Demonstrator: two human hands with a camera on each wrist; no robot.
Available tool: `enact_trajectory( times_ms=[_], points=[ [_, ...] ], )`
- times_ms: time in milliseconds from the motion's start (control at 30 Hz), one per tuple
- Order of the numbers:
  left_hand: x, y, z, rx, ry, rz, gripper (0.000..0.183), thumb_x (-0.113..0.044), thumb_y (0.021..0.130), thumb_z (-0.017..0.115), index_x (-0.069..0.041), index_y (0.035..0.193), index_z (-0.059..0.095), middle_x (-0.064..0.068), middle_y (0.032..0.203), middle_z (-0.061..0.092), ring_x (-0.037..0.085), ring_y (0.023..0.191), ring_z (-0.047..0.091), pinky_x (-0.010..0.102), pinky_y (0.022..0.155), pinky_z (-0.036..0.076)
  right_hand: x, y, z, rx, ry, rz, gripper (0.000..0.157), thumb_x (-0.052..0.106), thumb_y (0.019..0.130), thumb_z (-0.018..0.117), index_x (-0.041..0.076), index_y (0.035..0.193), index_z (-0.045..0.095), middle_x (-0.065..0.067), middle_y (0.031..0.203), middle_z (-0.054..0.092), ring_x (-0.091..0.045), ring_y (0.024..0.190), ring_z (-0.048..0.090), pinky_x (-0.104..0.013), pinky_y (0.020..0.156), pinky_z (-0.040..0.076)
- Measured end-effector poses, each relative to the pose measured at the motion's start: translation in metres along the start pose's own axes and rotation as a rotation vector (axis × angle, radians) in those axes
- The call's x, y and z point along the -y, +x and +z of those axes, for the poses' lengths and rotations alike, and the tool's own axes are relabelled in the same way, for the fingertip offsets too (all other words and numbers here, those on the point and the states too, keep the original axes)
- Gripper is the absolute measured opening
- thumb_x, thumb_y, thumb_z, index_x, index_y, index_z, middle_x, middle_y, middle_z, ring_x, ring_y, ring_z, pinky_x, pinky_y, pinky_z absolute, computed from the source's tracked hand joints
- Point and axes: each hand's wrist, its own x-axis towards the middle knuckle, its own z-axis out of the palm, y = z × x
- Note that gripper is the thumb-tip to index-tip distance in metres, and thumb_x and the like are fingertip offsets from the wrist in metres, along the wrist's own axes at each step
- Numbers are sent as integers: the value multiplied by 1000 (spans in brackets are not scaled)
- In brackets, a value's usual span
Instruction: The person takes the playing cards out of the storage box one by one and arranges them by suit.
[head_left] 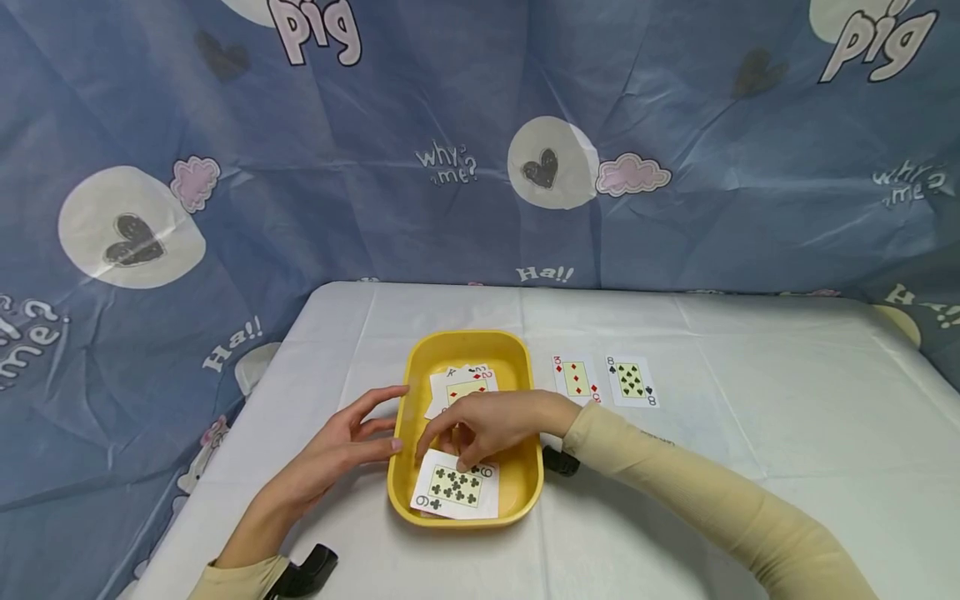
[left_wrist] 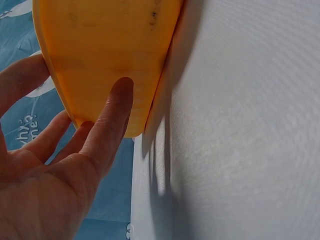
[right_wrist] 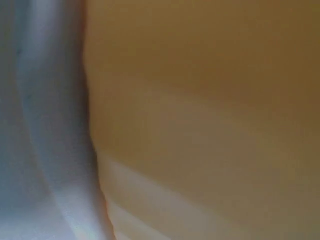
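A yellow tray [head_left: 531, 492] stands on the white-covered table with playing cards inside. My left hand [head_left: 337, 450] is at its left side, fingers spread and fairly straight, fingertips touching the outer wall; the left wrist view shows the thumb against the tray's side [left_wrist: 100, 60]. Reaching over the right rim, my right hand [head_left: 483, 425] has its bent fingers and thumb at the upper edge of a clubs card [head_left: 456, 487], which it pinches. That card lies at the tray's near end, over another card. In the right wrist view, the tray's blurred wall [right_wrist: 200, 125] hides the hand.
More cards, a diamonds card [head_left: 468, 387] on top, lie at the tray's far end, partly behind the right hand. To the right of the tray, a diamonds card [head_left: 576, 378] and a spades card [head_left: 632, 382] lie face up on the table [head_left: 787, 400]. Behind hangs a blue printed cloth [head_left: 450, 217].
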Motion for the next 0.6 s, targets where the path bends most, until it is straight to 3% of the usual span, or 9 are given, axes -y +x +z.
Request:
enact_trajectory(
  times_ms=[167,400,600],
  points=[
    [0,0,0,7,-5,6,68,-14,92,69,-21,151,35,20,142,48,33,127,51,43,93,51,-1,0,-3,2,113,-35,42,-1,88,70,17,126,64,0,90,57,-7,74,56,-21,70,50],
    [-1,0,1,6,-1,8,70,-16,92,70,-20,152,34,21,142,48,32,127,51,43,93,51,0,-4,-6,29,357,-36,40,-4,90,66,14,126,63,-6,89,53,-28,61,54,-33,54,50],
    [-1,-1,1,-6,3,8,70,-15,92,70,-20,152,34,21,142,48,32,126,52,42,92,51,3,-15,-12,-8,437,2,40,-4,91,64,17,126,62,-7,94,53,-24,63,58,-40,53,52]
  ],
)
